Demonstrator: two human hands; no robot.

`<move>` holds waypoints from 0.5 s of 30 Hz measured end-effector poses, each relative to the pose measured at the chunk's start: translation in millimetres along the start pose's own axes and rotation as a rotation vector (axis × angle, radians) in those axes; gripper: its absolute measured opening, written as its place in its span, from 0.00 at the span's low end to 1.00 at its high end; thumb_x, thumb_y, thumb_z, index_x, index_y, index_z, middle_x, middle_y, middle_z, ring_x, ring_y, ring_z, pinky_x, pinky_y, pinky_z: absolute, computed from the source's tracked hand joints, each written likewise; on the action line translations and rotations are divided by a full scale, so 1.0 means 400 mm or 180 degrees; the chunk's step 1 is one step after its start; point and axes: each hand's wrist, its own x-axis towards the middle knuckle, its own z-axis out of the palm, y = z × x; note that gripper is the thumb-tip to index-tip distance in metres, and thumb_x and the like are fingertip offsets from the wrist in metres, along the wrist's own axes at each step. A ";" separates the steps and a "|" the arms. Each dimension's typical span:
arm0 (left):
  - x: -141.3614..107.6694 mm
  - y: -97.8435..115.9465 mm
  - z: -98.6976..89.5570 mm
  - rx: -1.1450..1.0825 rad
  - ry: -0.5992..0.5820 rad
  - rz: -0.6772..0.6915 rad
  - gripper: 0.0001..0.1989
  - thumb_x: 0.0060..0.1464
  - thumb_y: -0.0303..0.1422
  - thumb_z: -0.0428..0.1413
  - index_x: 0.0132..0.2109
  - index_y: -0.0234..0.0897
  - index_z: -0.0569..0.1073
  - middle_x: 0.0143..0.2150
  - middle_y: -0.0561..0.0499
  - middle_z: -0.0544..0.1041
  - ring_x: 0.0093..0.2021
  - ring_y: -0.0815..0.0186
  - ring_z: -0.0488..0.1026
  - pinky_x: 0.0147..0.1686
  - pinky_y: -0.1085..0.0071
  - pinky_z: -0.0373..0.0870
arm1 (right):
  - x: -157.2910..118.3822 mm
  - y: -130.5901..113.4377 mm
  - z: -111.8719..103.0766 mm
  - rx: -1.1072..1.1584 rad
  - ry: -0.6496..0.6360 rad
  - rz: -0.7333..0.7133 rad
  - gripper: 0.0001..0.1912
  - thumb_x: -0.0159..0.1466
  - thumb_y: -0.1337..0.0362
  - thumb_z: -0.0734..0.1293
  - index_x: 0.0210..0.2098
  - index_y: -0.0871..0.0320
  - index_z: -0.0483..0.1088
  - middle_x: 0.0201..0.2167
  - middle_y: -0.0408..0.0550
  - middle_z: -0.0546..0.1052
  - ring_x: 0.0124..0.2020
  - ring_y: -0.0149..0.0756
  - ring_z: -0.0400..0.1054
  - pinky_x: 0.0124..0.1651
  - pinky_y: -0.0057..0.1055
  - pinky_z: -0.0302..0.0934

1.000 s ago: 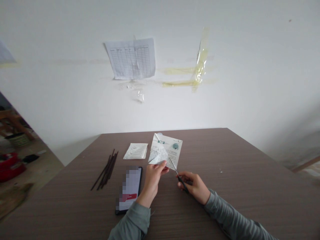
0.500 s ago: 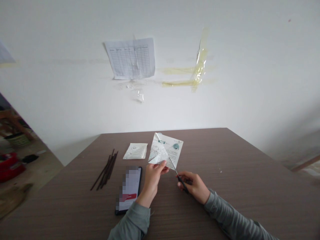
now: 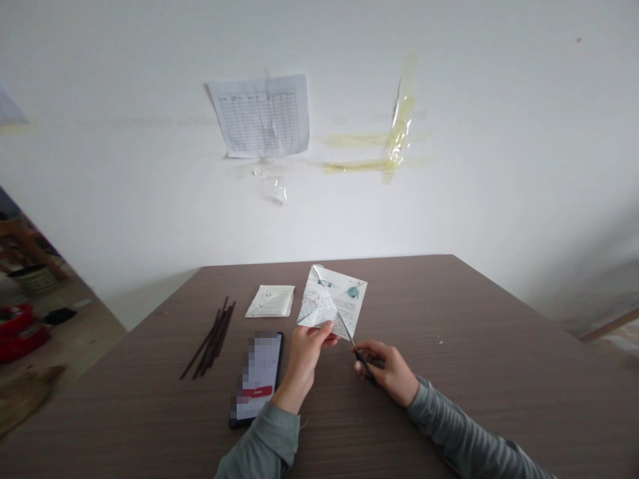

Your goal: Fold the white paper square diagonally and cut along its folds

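Pinching a folded printed sheet [image 3: 329, 303] in your left hand [image 3: 302, 356], fingers closed on its lower corner, you keep it at 12 o'clock on the brown table [image 3: 399, 313]. Your right hand [image 3: 389, 372] grips dark-handled scissors [image 3: 360, 356], blades touching the sheet's lower edge. A smartphone [image 3: 259, 379] lies just beside your left hand at 9 o'clock, thin dark sticks [image 3: 210, 339] at 10 o'clock, a small paper packet [image 3: 269, 301] at 11 o'clock.

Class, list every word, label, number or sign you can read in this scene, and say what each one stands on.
Nothing is legible: the printed sheet, small paper and ruled wall chart are too small or blurred, and the phone screen is pixelated.
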 end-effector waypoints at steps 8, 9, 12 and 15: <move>0.005 -0.004 -0.001 0.0020 -0.0012 -0.0006 0.15 0.51 0.33 0.87 0.35 0.37 0.90 0.33 0.47 0.93 0.33 0.57 0.91 0.39 0.65 0.92 | 0.001 0.002 0.001 0.0045 0.0026 0.0043 0.33 0.51 0.29 0.90 0.38 0.50 0.90 0.26 0.53 0.85 0.31 0.59 0.82 0.44 0.53 0.81; 0.005 -0.004 -0.002 0.0017 -0.0017 -0.0003 0.14 0.51 0.33 0.87 0.35 0.37 0.90 0.33 0.47 0.93 0.33 0.58 0.91 0.39 0.65 0.92 | 0.002 0.003 0.002 0.0056 0.0029 0.0044 0.34 0.50 0.30 0.90 0.38 0.50 0.90 0.26 0.53 0.85 0.31 0.58 0.82 0.43 0.52 0.81; 0.006 -0.006 -0.004 0.0008 -0.0043 -0.0006 0.14 0.50 0.33 0.87 0.35 0.37 0.90 0.33 0.46 0.93 0.33 0.58 0.91 0.39 0.66 0.92 | 0.005 0.008 0.003 0.0071 0.0045 0.0036 0.33 0.49 0.31 0.89 0.38 0.50 0.90 0.25 0.52 0.85 0.29 0.56 0.81 0.40 0.50 0.79; 0.005 -0.006 -0.005 0.0000 -0.0059 -0.0011 0.15 0.49 0.34 0.87 0.34 0.37 0.90 0.33 0.47 0.93 0.33 0.58 0.90 0.39 0.66 0.92 | 0.007 0.013 0.004 0.0060 0.0031 0.0032 0.31 0.50 0.33 0.88 0.38 0.50 0.90 0.25 0.51 0.85 0.29 0.56 0.82 0.40 0.50 0.80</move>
